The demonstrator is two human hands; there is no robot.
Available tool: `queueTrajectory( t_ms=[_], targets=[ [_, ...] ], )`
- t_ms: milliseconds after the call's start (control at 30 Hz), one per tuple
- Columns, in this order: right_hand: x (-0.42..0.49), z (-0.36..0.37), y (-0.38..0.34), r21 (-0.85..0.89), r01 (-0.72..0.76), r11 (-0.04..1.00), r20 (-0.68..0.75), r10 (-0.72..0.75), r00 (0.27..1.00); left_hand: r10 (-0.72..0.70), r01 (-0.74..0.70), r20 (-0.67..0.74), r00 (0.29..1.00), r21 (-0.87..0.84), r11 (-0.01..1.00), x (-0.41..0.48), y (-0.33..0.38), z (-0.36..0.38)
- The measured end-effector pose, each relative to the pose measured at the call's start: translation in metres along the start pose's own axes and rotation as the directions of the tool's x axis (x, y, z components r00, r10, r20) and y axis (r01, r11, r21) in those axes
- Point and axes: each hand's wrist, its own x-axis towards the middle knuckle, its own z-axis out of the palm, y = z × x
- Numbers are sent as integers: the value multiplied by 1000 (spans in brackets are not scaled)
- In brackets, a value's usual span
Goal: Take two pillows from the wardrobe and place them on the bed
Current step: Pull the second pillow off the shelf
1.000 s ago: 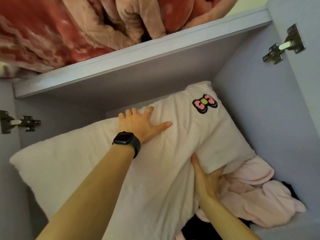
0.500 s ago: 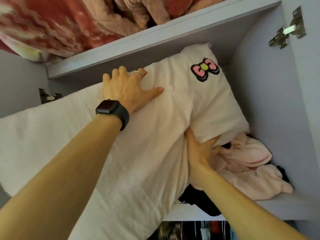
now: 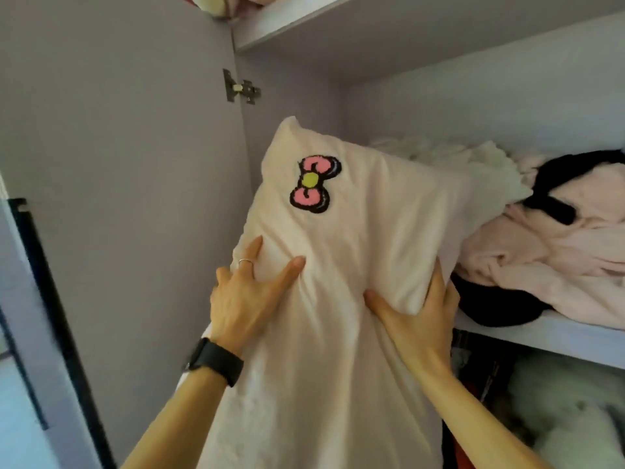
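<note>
A cream pillow (image 3: 341, 252) with a pink bow patch (image 3: 314, 183) stands upright in front of the wardrobe, held between both hands. My left hand (image 3: 245, 297), with a ring and a black watch on the wrist, presses on its left side. My right hand (image 3: 417, 319) grips its right edge, fingers wrapped behind the fabric. The pillow's top corner still leans toward the wardrobe shelf (image 3: 541, 336). A second pillow is not clearly visible; a white fluffy bundle (image 3: 449, 154) lies behind on the shelf.
Pink clothing (image 3: 548, 262) and a black garment (image 3: 561, 174) are piled on the shelf at right. The open wardrobe door (image 3: 128, 184) with a metal hinge (image 3: 238, 88) stands at left. An upper shelf (image 3: 297, 18) holds bedding. Hanging clothes show below the shelf.
The pillow has been pulled out of the shelf and turned upright, moving left in view. My left hand slid from its top to its left side; the right hand keeps its grip.
</note>
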Motion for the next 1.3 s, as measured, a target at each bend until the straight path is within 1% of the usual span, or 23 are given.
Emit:
queueTrajectory(
  t_ms=[100, 167, 300, 433, 500, 567, 667, 733, 767, 867, 967, 1000, 1033, 1100, 1133, 1167, 1267, 1300],
  targets=[
    [-34, 9, 26, -67, 7, 998, 103, 0, 995, -154, 156, 29, 988, -114, 981, -46, -64, 15],
    [-58, 14, 45, -96, -22, 995, 168, 38, 985, -240, 247, 61, 969, -154, 957, -74, -104, 27],
    [-106, 16, 78, -191, -95, 977, 271, 145, 952, -368, 384, 137, 920, -125, 915, -120, -161, 52],
    [-140, 3, 105, -321, -143, 936, 316, 249, 915, -467, 486, 204, 861, -55, 872, -149, -192, 73],
    [-154, -5, 117, -395, -157, 905, 329, 299, 896, -484, 497, 250, 839, 10, 867, -160, -207, 83],
    [-168, -15, 134, -463, -210, 861, 337, 390, 857, -499, 499, 309, 810, 86, 862, -171, -225, 95],
    [-192, -36, 165, -551, -346, 759, 344, 585, 734, -545, 502, 428, 721, 221, 836, -189, -251, 116],
    [-207, -50, 182, -563, -444, 697, 338, 684, 646, -573, 487, 489, 658, 304, 819, -204, -265, 129],
    [-214, -57, 190, -568, -482, 668, 319, 718, 619, -582, 482, 507, 636, 327, 812, -212, -273, 136],
    [-231, -72, 207, -558, -577, 596, 296, 793, 533, -614, 459, 495, 615, 407, 789, -230, -293, 148],
    [-266, -89, 222, -610, -603, 515, 293, 853, 432, -639, 419, 468, 611, 494, 762, -230, -308, 153],
    [-277, -93, 225, -623, -609, 491, 279, 867, 414, -645, 415, 482, 593, 504, 757, -227, -312, 154],
    [-285, -97, 228, -632, -609, 480, 266, 872, 411, -660, 434, 502, 558, 501, 748, -226, -314, 154],
    [-289, -99, 233, -638, -616, 463, 238, 878, 415, -700, 526, 548, 458, 469, 710, -231, -315, 157],
    [-289, -99, 236, -646, -615, 453, 228, 883, 410, -710, 544, 556, 433, 467, 697, -239, -314, 161],
    [-289, -99, 241, -664, -609, 433, 220, 892, 395, -712, 530, 554, 432, 483, 697, -248, -313, 165],
    [-292, -102, 252, -694, -599, 399, 204, 907, 367, -700, 466, 527, 482, 523, 714, -270, -309, 178],
    [-294, -105, 256, -698, -608, 379, 186, 915, 357, -695, 458, 530, 485, 523, 719, -270, -308, 182]
  ],
)
